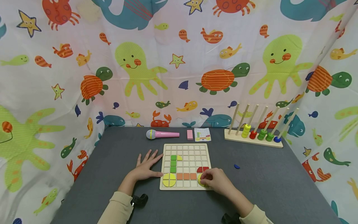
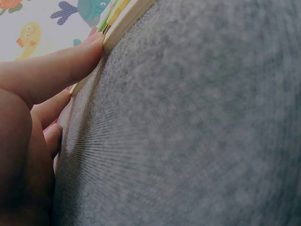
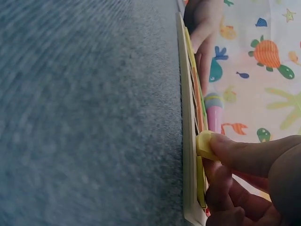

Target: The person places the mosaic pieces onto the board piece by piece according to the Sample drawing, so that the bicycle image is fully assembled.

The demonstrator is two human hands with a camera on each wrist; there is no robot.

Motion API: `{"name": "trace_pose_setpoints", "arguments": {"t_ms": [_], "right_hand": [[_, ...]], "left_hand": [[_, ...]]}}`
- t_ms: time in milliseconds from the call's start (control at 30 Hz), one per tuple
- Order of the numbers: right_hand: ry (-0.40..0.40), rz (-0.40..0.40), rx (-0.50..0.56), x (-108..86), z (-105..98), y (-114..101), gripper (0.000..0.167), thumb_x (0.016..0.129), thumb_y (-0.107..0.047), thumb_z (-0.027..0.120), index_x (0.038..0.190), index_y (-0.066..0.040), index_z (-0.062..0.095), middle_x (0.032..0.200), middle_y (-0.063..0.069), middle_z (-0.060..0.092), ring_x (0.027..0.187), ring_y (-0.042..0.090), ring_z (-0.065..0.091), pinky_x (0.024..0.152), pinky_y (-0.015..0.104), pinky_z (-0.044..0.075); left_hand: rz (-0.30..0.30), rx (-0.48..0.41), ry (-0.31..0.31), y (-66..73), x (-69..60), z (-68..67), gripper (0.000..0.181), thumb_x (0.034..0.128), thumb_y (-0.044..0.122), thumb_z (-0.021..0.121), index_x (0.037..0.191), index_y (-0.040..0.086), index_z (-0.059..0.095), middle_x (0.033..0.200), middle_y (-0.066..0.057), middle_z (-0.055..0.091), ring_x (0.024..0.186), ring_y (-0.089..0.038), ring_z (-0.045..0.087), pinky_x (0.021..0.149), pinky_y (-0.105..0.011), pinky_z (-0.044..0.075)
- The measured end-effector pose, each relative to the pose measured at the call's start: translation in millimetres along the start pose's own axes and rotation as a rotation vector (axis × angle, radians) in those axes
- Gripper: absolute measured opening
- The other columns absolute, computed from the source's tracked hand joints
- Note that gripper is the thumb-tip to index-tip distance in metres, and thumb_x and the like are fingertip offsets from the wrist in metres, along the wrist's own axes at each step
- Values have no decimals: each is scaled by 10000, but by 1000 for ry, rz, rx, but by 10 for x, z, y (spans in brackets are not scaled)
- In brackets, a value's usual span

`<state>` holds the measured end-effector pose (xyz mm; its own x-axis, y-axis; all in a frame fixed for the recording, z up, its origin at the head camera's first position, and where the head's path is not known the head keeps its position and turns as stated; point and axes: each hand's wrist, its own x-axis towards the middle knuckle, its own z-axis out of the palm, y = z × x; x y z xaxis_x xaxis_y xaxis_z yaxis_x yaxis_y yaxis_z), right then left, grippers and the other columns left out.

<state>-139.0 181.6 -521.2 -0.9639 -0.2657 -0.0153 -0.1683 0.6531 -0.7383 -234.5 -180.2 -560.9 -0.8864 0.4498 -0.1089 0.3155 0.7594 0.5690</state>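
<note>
A wooden grid board [image 1: 185, 149] lies on the table in the head view. My left hand [image 1: 146, 166] rests beside it with spread fingers, thumb and fingertips touching its left edge. Over the board's lower right corner, my right hand [image 1: 219, 180] pinches a yellow rounded tile [image 3: 205, 144] between thumb and fingers; the right wrist view shows it tilted against the board. Other yellow tiles [image 1: 166, 183] form a circle at lower left. Green square tiles [image 1: 173, 163] stand in a column beside a yellow quarter-round tile [image 1: 179, 158]. Orange tiles [image 1: 186, 176] make a row; red tiles [image 1: 199, 170] are partly hidden.
Behind the board lie a pink toy microphone [image 1: 165, 134], a pink block [image 1: 190, 134] and a pattern card [image 1: 202, 134]. A peg stand [image 1: 254, 140] with coloured rings is at back right. One small blue piece [image 1: 236, 166] lies right of the board. A printed curtain [image 1: 156, 109] surrounds the table.
</note>
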Motion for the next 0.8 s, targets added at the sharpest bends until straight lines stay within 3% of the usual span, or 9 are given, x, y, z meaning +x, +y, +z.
{"name": "trace_pose_setpoints", "arguments": {"t_ms": [267, 567, 800], "right_hand": [[50, 2, -49, -14, 34, -8, 127, 832, -170, 833, 769, -198, 726, 787, -89, 606, 663, 46, 528, 577, 224, 451], [92, 148, 26, 21, -9, 48, 263, 772, -217, 889, 781, -159, 632, 719, -39, 550, 658, 116, 492, 569, 243, 390], [123, 206, 53, 49, -158, 97, 215, 817, -222, 856, 886, -129, 675, 746, -11, 573, 670, 145, 507, 549, 247, 397]], "left_hand": [[-35, 17, -20, -15, 15, -2, 1019, 746, 757, 696, 1594, 418, 245, 1704, 92, 77, 1574, -241, -120, 1153, -615, -242], [7, 5, 1, -8, -2, 7, 1015, 752, 748, 697, 1598, 369, 285, 1709, -13, 136, 1572, -326, -82, 1138, -658, -225], [-24, 24, -14, -22, 12, 9, 1022, 747, 757, 697, 1596, 415, 241, 1707, 76, 84, 1574, -251, -117, 1155, -624, -228]]}}
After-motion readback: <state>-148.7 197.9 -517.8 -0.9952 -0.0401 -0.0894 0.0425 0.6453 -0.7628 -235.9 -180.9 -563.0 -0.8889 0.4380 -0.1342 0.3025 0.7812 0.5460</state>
